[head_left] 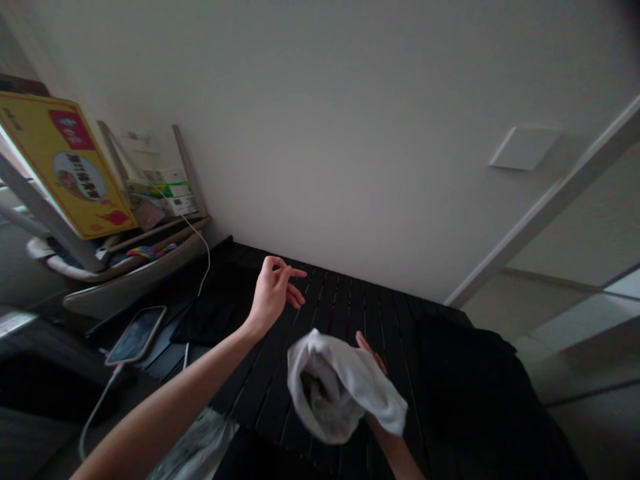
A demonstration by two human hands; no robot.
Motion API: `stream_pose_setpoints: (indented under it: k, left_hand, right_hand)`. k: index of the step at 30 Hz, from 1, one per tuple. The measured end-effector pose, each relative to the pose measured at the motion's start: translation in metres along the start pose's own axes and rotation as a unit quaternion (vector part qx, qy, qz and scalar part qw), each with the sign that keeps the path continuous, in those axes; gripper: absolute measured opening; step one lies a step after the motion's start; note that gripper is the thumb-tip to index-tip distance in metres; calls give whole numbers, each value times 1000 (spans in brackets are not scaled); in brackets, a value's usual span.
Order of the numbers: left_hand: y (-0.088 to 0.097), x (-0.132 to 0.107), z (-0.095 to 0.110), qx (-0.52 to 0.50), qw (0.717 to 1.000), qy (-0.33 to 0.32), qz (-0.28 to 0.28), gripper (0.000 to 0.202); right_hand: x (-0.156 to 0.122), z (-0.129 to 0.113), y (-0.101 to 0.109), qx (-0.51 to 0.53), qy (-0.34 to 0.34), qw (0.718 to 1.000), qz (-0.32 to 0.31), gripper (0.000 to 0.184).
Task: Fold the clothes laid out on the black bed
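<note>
A white, sock-like piece of cloth (373, 373) hangs in the air over black slats, its hollow mouth facing me on the left and a limp end drooping to the right. My right hand (371, 350) is behind it and holds it. Only some fingers and the wrist show there, as the cloth covers the palm. Up and to the left, apart from the cloth, my left hand (274, 290) is raised over the slats. Its fingers are loosely bent and spread, with nothing between them.
Black slatted surface (310, 300) runs to the white wall. A phone (136, 335) with a charging cable lies at left, below a rack (133, 283) with a yellow package (70, 167). Dark fabric (480, 393) is at right. A clear plastic bag (200, 447) lies at the bottom.
</note>
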State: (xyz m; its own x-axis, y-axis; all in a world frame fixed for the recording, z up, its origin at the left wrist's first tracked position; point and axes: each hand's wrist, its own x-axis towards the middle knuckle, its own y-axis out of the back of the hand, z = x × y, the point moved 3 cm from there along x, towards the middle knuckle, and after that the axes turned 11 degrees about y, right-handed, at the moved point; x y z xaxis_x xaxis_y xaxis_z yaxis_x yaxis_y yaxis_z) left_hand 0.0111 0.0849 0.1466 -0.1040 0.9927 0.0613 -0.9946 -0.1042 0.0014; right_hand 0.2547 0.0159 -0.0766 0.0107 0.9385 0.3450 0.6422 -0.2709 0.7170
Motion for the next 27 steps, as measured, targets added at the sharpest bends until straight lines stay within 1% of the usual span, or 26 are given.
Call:
stream_pose_setpoints:
  k: [2, 3, 5, 7, 8, 9, 10, 11, 12, 13, 14, 15, 17, 19, 21, 23, 24, 25, 26, 27]
  left_hand:
    - [-9, -3, -11, -5, 1000, 21, -22, 29]
    - [-15, -8, -16, 13, 998, 22, -50, 31]
    - [-27, -26, -26, 82, 986, 12, -144, 29]
    - [-39, -51, -37, 166, 954, 2, -249, 29]
    - [-43, -63, -43, 207, 935, 3, -288, 33]
    - [-47, -74, -49, 244, 918, 6, -313, 42]
    - [-50, -81, -57, 278, 904, 8, -325, 57]
    - [-53, -86, -64, 309, 894, 8, -326, 72]
    - [-55, -87, -72, 336, 887, 6, -317, 82]
    - [-56, -86, -79, 358, 884, 2, -302, 85]
    - [-56, -83, -86, 373, 881, -5, -290, 80]
    - [-56, -78, -92, 381, 880, -10, -284, 70]
    - [-53, -67, -101, 385, 876, -12, -291, 53]
    - [-46, -57, -108, 388, 870, 2, -305, 43]
    - [-36, -52, -112, 393, 871, 19, -294, 37]
    - [-26, -50, -114, 393, 881, 21, -264, 32]
    - [-22, -51, -114, 389, 886, 18, -250, 30]
    - [-19, -52, -115, 386, 891, 15, -240, 29]
    - [-17, -53, -115, 382, 894, 12, -233, 27]
    - [-15, -54, -115, 378, 897, 10, -229, 26]
  right_hand:
    - [-1, -10, 8, 81, -4, 997, -2, 55]
    - [-2, -15, 12, 106, -4, 994, -9, 51]
    - [-3, -25, 19, 156, -7, 987, -25, 41]
    - [-1, -35, 26, 223, -24, 974, -42, 33]
    - [2, -40, 29, 248, -37, 967, -40, 30]
    - [5, -44, 33, 262, -48, 963, -33, 28]
    - [8, -48, 37, 260, -55, 964, -21, 28]
    - [11, -51, 41, 252, -55, 966, -14, 29]
    - [14, -55, 44, 241, -49, 969, -14, 29]
    - [17, -59, 46, 232, -39, 972, -19, 29]
    - [19, -63, 48, 225, -25, 974, -30, 29]
    - [21, -66, 50, 219, -10, 975, -43, 27]
    - [23, -70, 54, 212, 9, 975, -71, 26]
    - [25, -71, 58, 213, 13, 970, -117, 30]
    - [26, -70, 62, 233, 15, 955, -181, 43]
    - [28, -71, 66, 277, 29, 929, -245, 58]
    - [28, -72, 67, 298, 36, 916, -267, 58]
    - [29, -73, 67, 312, 37, 909, -274, 54]
    - [30, -73, 67, 311, 35, 910, -270, 49]
    - [31, -73, 66, 296, 31, 919, -259, 46]
